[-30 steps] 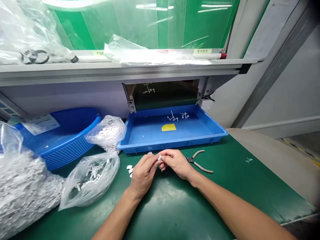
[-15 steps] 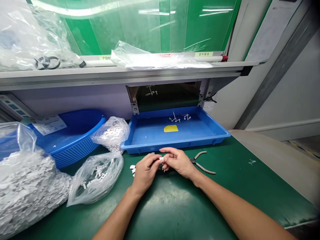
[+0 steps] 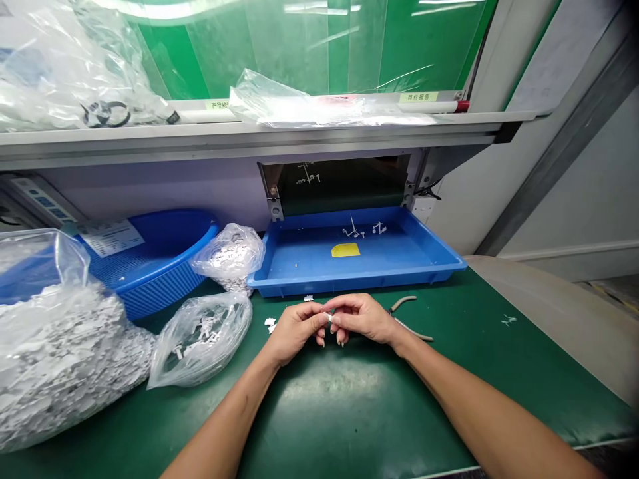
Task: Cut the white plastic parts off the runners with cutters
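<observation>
From my remote view: green-topped desk (image 3: 529,399) runs across, long metal shelf (image 3: 249,143) above it, dark opening (image 3: 339,186) under the shelf. Behind the shelf, clear plastic curtain (image 3: 294,53) over a green panel (image 3: 429,46). Grey wall (image 3: 574,179) on the right, strip of floor (image 3: 612,296) with yellow-and-black tape far right. Light shows as white streaks (image 3: 319,8) on the plastic.

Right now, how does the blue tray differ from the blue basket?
The blue tray is shallow, rectangular, solid-walled; the blue basket is rounded, mesh-walled. The tray holds a yellow note and white pieces; the basket has a white label at its rim. Both are blue plastic.
</observation>
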`<action>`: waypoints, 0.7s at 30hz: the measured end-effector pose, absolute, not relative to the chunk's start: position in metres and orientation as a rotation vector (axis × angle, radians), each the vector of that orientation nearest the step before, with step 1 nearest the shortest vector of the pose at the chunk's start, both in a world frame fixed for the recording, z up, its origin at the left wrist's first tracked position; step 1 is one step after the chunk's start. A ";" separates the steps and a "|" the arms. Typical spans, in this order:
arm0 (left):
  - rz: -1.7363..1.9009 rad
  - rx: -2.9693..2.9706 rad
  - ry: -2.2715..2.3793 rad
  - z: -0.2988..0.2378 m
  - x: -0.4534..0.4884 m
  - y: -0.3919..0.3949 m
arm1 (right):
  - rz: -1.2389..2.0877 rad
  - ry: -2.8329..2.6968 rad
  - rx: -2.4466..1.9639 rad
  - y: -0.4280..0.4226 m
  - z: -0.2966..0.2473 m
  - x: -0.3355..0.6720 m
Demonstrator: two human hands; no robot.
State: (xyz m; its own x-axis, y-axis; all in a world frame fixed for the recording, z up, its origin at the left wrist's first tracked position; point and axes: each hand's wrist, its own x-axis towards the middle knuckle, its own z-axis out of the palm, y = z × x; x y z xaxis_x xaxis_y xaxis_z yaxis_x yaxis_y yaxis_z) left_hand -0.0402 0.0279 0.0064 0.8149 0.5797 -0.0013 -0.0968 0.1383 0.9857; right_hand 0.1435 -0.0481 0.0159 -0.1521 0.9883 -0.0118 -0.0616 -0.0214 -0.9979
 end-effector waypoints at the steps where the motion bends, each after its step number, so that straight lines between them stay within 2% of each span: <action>1: 0.495 1.326 0.420 0.006 -0.040 0.028 | 1.379 -1.266 -1.102 -0.048 0.016 0.144; 15: 0.485 1.104 0.360 0.004 -0.040 0.028 | 1.396 -1.151 -1.042 -0.053 0.019 0.139; 18: 0.693 0.943 0.391 0.013 -0.048 0.043 | 1.231 -1.137 -1.165 -0.049 0.023 0.141; 21: 0.918 0.755 0.453 0.018 -0.058 0.056 | 0.884 -1.451 -1.533 -0.041 0.021 0.142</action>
